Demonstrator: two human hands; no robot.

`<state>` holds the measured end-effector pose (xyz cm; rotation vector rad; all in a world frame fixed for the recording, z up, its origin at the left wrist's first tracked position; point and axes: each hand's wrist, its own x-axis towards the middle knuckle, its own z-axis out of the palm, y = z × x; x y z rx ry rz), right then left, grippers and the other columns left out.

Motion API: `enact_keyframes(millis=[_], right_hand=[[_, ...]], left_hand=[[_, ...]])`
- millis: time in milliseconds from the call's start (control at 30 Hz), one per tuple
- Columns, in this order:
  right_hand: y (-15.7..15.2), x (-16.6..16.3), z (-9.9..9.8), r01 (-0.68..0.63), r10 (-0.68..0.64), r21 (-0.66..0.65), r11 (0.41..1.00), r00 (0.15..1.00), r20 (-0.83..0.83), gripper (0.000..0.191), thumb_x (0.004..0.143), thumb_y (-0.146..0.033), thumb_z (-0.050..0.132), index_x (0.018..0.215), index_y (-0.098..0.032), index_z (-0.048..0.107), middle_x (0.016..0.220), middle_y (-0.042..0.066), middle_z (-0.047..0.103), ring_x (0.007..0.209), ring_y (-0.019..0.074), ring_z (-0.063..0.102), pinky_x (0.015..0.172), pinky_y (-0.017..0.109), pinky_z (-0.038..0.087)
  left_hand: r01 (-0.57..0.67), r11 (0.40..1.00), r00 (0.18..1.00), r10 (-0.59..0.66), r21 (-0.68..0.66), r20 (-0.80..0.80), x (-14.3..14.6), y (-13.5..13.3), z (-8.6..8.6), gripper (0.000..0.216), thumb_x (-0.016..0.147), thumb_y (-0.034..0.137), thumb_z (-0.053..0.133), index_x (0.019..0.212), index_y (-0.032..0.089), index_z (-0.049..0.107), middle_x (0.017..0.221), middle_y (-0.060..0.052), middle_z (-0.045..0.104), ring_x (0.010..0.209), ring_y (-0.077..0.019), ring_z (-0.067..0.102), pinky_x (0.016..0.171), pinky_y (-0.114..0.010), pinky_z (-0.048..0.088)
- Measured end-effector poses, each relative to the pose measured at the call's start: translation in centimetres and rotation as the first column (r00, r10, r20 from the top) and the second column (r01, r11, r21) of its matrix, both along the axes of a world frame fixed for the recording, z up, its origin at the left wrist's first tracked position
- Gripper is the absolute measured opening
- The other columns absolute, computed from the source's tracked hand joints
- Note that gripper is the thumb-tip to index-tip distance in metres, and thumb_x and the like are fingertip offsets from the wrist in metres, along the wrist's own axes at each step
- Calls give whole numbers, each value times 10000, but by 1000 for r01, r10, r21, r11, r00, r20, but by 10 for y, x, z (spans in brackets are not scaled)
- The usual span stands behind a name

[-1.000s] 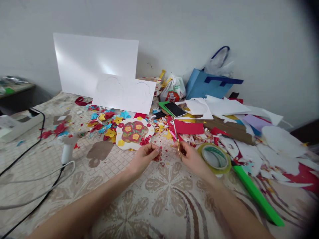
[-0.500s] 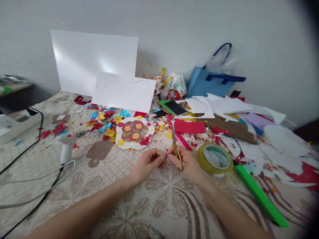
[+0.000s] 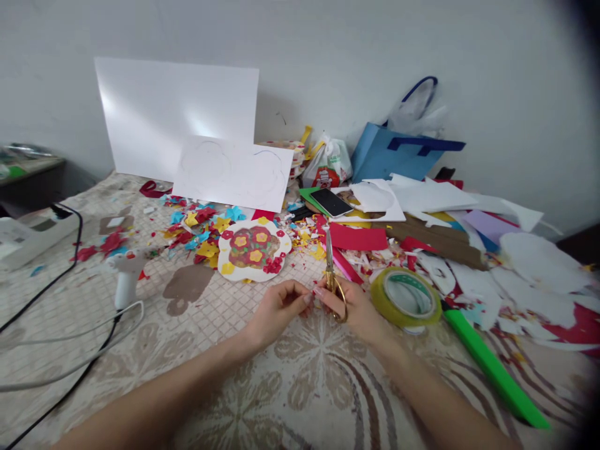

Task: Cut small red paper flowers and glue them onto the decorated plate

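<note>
My right hand [image 3: 351,306] is closed around a pair of small gold-handled scissors [image 3: 332,275], blades pointing up and away from me. My left hand [image 3: 279,307] is pinched shut, fingertips touching the right hand's fingertips over a tiny red scrap too small to name. Both hands rest low over the patterned cloth [image 3: 300,381]. Just beyond them lies a white cut-out decorated with red and yellow paper flowers [image 3: 253,249].
A roll of yellow tape [image 3: 405,299] and a green strip [image 3: 492,369] lie right of my right hand. Coloured paper scraps [image 3: 201,228], a phone [image 3: 331,203], white sheets [image 3: 178,119], a blue bag [image 3: 398,156], a glue gun [image 3: 125,278] and cables [image 3: 56,294] surround the spot.
My hands have come together: the left moved right and the right moved left and nearer me with the scissors, until the fingertips meet.
</note>
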<state>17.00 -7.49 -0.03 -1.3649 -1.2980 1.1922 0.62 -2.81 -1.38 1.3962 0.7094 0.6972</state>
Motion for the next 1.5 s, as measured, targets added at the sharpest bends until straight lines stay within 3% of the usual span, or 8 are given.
enact_keyframes(millis=[333,533,633,833,1033,1500], right_hand=[[0,2,0,-30,30,21,999,999,24,234,806,-399,574,819,-173,517,600,-55,438,532,92,387,504,218,312],[-5,0,3,-87,83,54,995,994,68,381,862,-565,410,781,-195,447,589,-54,387,527,108,369,501,230,314],[-11,1,2,-157,135,95,983,970,204,412,872,-588,361,771,-195,431,658,-33,394,578,119,354,528,240,304],[-22,7,-5,-203,175,29,979,901,397,418,858,-572,397,665,-202,377,600,-36,375,554,124,318,513,250,255],[-27,6,-13,-226,210,-4,974,896,391,385,853,-532,427,672,-193,408,602,-30,413,556,123,339,515,242,266],[-26,2,-12,-216,206,-20,976,894,397,378,860,-512,406,653,-196,388,601,-28,397,562,126,336,511,247,257]], left_hand=[[-8,997,999,12,-78,51,1,0,0,230,780,363,622,752,136,592,676,-16,597,630,-113,542,629,-249,443],[-77,986,989,94,-146,116,-1,2,3,228,780,361,631,784,139,579,691,-14,611,647,-118,572,663,-265,469],[-73,973,978,113,-217,177,-2,4,4,224,783,353,634,809,140,567,799,-40,643,723,-135,607,733,-300,489],[-72,958,964,138,-278,226,-1,5,5,236,767,354,656,812,140,567,865,-70,664,789,-156,628,769,-319,495],[-81,948,966,151,-307,210,0,4,1,251,742,363,681,794,136,587,775,-30,649,688,-111,599,720,-269,482],[-72,950,965,144,-305,218,0,4,-4,242,764,355,661,793,128,579,750,-33,630,698,-117,588,708,-264,466]])
